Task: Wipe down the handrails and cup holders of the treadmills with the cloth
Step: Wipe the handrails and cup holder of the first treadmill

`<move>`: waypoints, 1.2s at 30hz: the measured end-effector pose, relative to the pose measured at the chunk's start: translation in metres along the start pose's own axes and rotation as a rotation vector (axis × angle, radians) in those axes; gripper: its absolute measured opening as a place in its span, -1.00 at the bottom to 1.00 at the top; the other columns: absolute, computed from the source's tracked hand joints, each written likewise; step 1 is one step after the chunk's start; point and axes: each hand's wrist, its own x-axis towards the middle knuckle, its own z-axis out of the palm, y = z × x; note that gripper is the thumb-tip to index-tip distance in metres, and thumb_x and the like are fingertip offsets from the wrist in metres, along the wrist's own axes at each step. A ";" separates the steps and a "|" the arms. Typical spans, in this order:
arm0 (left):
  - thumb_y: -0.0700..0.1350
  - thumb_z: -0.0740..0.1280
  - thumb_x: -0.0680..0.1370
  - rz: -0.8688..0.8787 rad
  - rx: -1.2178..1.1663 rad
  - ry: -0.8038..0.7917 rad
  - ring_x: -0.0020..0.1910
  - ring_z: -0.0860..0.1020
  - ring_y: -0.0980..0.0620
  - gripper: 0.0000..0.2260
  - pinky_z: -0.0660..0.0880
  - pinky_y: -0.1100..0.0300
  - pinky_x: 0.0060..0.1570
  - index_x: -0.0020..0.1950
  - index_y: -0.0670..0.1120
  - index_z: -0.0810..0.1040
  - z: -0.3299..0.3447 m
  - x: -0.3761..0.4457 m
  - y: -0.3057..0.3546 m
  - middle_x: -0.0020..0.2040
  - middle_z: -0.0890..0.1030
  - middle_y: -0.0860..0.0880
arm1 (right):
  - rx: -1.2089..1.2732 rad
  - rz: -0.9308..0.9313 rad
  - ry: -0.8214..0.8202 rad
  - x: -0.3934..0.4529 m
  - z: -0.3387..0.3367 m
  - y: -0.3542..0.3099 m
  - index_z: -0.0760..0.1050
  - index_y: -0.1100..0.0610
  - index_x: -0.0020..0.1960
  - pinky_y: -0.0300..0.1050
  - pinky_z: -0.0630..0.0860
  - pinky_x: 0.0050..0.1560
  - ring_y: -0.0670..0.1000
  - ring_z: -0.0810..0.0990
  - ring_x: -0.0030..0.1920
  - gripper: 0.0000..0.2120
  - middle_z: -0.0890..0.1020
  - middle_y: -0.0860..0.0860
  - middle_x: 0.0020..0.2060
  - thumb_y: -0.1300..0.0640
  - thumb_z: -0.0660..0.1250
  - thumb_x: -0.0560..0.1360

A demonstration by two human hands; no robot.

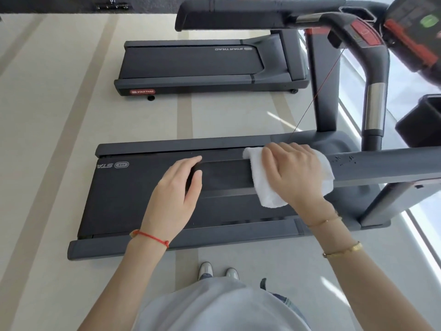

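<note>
The near treadmill's dark handrail (381, 166) runs left to right across the middle of the head view, above the belt (133, 199). My right hand (294, 174) presses a folded white cloth (267, 192) over the rail; the cloth wraps around it and hangs below. My left hand (176, 194) is closed on the rail's free left end, a hand's width from the cloth. The far handrail (238, 17) crosses the top. A black cup holder (420, 123) sits at the right edge under the console (410, 32).
A second treadmill (205, 65) stands farther away on the pale striped floor (59, 139). Chrome-banded grips (373, 106) curve down from the console, and a thin red safety cord (317, 94) hangs there. My shoes (214, 272) stand beside the near treadmill's side rail.
</note>
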 end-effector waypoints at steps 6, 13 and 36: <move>-0.07 0.18 0.65 0.007 0.058 0.012 0.22 0.53 0.05 -0.70 0.46 0.17 0.23 0.33 -0.12 0.51 0.001 0.002 0.004 0.24 0.57 0.02 | 0.092 -0.234 0.037 -0.009 0.014 -0.043 0.59 0.14 -0.03 -0.01 0.45 -0.12 0.10 0.50 -0.26 -0.68 0.57 0.00 -0.27 0.05 0.10 0.64; -0.14 0.23 0.64 0.103 0.104 0.006 0.16 0.55 0.08 -0.76 0.45 0.24 0.22 0.26 -0.11 0.57 0.004 0.011 0.015 0.19 0.60 0.03 | 0.018 -0.048 0.156 -0.021 0.001 0.029 0.56 0.17 -0.09 0.04 0.45 -0.03 0.14 0.51 -0.24 -0.71 0.56 0.03 -0.29 0.18 0.07 0.61; -0.15 0.24 0.63 0.231 0.231 -0.012 0.02 0.62 -0.01 -0.80 0.46 0.07 0.17 0.14 -0.12 0.63 0.098 0.041 0.106 0.05 0.67 0.01 | 0.003 -0.065 0.103 -0.029 -0.030 0.167 0.58 0.14 -0.03 -0.03 0.44 0.01 0.09 0.55 -0.18 -0.64 0.61 -0.01 -0.24 0.13 0.01 0.64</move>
